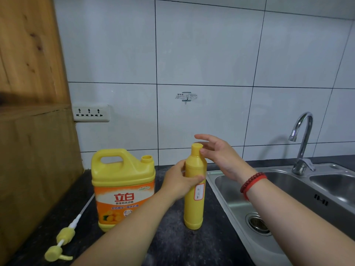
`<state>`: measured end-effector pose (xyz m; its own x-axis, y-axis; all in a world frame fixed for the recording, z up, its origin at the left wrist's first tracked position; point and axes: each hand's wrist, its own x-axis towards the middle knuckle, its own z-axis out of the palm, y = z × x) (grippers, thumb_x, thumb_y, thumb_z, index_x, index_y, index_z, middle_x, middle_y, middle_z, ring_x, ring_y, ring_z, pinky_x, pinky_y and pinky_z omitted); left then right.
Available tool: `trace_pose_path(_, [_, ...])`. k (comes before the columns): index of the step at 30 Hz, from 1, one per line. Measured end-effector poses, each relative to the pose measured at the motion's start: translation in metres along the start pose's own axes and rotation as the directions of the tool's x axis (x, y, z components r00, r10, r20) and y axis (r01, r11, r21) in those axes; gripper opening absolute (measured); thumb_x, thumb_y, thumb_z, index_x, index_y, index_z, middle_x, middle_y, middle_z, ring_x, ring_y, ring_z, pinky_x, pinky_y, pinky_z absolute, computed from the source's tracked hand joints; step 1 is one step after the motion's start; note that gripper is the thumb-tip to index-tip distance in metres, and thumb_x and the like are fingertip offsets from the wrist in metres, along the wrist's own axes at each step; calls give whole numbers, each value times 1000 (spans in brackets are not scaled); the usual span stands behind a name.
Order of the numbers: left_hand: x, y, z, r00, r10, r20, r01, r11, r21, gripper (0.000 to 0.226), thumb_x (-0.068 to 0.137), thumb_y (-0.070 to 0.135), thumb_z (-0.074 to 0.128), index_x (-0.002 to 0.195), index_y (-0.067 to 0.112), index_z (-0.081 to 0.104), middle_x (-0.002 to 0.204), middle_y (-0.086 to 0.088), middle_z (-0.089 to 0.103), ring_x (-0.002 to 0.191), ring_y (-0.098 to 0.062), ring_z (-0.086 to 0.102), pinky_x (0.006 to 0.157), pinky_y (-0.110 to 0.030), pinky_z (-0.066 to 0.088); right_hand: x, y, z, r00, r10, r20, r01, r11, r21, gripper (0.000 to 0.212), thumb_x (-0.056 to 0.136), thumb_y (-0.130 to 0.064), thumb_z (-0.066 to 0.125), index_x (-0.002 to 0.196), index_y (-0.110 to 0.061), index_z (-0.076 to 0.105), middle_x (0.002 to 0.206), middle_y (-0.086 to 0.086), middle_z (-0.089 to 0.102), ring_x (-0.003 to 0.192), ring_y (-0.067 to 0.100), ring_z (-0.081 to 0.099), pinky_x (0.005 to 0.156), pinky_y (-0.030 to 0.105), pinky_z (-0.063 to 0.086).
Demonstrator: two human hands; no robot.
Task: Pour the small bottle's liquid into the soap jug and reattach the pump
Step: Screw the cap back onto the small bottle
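Small tall yellow plastic bottle [194, 198] stands upright on the dark speckled desk [172, 244], just left of the steel sink [278, 191], cap still on. Yellow cap [196, 149] sits on its neck; white handwritten label with red border on its side. Left hand [179, 182] wraps the bottle's shoulder, grip closed on it, thumb across the front, forearm coming in from lower left. Right hand [218, 152] hovers at the cap, grip open, fingers spread, thumb tip touching the cap's side; red bead bracelet on that wrist. Large yellow soap jug with handle and orange label [123, 189] stands left of the bottle, near but apart, neck open and uncapped. Yellow pump with white dip tube [63, 240] lies flat on the desk at the lower left, apart from the jug. Chrome tap [302, 139] behind the sink; white tiled wall [211, 54] behind all.
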<state>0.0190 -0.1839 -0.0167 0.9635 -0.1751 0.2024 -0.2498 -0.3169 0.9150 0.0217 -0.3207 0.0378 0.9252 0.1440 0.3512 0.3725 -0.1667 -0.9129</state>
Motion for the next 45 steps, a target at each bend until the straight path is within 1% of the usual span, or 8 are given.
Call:
trace_pose_path(5, [0, 0, 0, 1000, 1, 2, -1, 1000, -1, 58, 72, 30, 74, 123, 23, 49, 123, -1, 59, 109, -19, 57, 93, -42, 50, -2, -1, 1, 1000, -11, 10, 11, 1000, 2, 35, 88, 3, 50, 106, -26, 58, 106, 14, 65, 90, 16, 59, 89, 28, 45])
trace_pose_path(11, [0, 0, 0, 1000, 0, 1, 0, 1000, -2, 58, 71, 30, 74, 123, 22, 49, 123, -1, 59, 109, -19, 57, 93, -42, 50, -1, 0, 1, 1000, -8, -10, 8, 1000, 26, 32, 87, 2, 53, 103, -25, 57, 90, 2, 67, 83, 12, 60, 87, 28, 46])
trace_pose_path(16, [0, 0, 1, 1000, 2, -1, -2, 1000, -1, 58, 71, 29, 74, 123, 22, 49, 122, 0, 59, 109, -18, 57, 93, -42, 50, -3, -1, 4, 999, -27, -45, 27, 1000, 0, 34, 86, 1, 56, 105, -27, 58, 93, 3, 68, 82, 9, 61, 75, 16, 48])
trace_pose_path(21, [1, -1, 0, 1000, 6, -6, -6, 1000, -2, 59, 70, 28, 75, 123, 22, 50, 120, 0, 61, 105, -17, 59, 90, -38, 51, -5, -3, 5, 995, -66, -76, 61, 995, -76, 33, 84, 0, 58, 102, -27, 63, 103, 3, 67, 97, 11, 60, 86, 21, 46])
trace_pose_path(25, [1, -1, 0, 1000, -1, -7, 1, 1000, -10, 59, 70, 27, 76, 123, 21, 50, 121, -1, 60, 106, -18, 59, 91, -39, 51, -6, -2, 3, 998, -51, -44, 49, 997, -57, 30, 85, -2, 58, 97, -29, 65, 99, -4, 67, 90, 4, 61, 78, 14, 49])
trace_pose_path(30, [1, -1, 0, 1000, -2, -9, 1, 1000, -30, 56, 70, 24, 76, 120, 19, 53, 119, -2, 62, 104, -18, 60, 92, -40, 50, -5, 1, 4, 998, -49, -43, 48, 999, -14, 27, 84, -4, 61, 88, -30, 66, 93, -1, 68, 86, 8, 62, 82, 19, 49])
trace_pose_path(36, [1, -2, 1, 1000, 5, -18, -5, 1000, -18, 58, 69, 25, 77, 121, 19, 52, 118, -2, 62, 104, -18, 60, 91, -41, 51, -3, 3, 6, 992, -63, -111, 63, 998, -6, 27, 77, -4, 68, 82, -30, 70, 86, -5, 70, 78, 2, 65, 72, 11, 52])
trace_pose_path(45, [1, -2, 5, 999, 10, -46, -11, 1000, -15, 54, 67, 30, 77, 116, 23, 54, 114, 0, 64, 100, -16, 61, 88, -39, 52, -5, 6, 16, 956, -66, -287, 51, 997, -59, 20, 72, -9, 74, 90, -19, 73, 93, 1, 71, 88, 11, 66, 79, 22, 52])
